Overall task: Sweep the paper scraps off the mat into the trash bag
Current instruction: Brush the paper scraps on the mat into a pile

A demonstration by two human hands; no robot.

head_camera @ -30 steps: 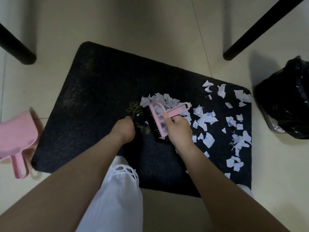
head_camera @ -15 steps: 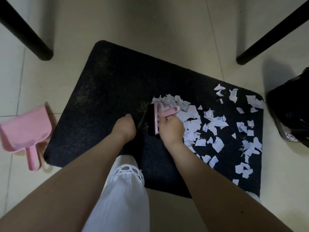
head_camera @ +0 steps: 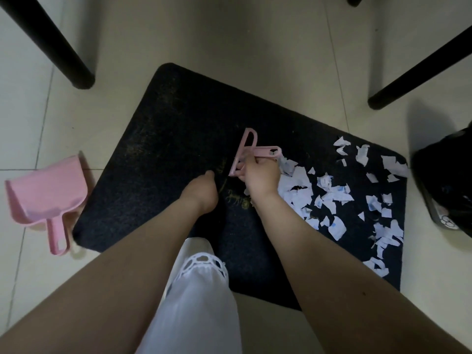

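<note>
A: Fig. note, hands. The right hand (head_camera: 261,176) gripped a pink hand brush (head_camera: 245,153), fingers curled round the part near the head; the handle stuck out to the right, and the head's edge met the dark mat (head_camera: 178,149) just left of the heap. Probable reason: bristles set behind the scraps so a stroke would push them rightward.

B: And the left hand (head_camera: 201,191)?

A: It rested on the mat nr. the middle, beside the brush, holding nothing. Fingers pointed away from the camera and were mostly hidden, so spread vs. pressed together couldn't be told. Likely it pinned the mat vs. sliding.

B: Location of the task items?

A: The paper scraps (head_camera: 332,198), white w/ blue marks, lay over the mat's right half, densest just right of the brush hand, thinning toward the right edge. None looked swept off yet. The black trash bag (head_camera: 444,180) sat on the floor just beyond that edge, partly out of frame.

B: Surface and surroundings?

A: Pale floor tiles (head_camera: 229,34); mat nap may catch thin paper. A pink dustpan (head_camera: 47,190) lay unused on the tiles off the mat's left corner. Two black furniture legs (head_camera: 56,44) stood beyond the mat. White fabric (head_camera: 199,302) showed btw. the forearms.
</note>
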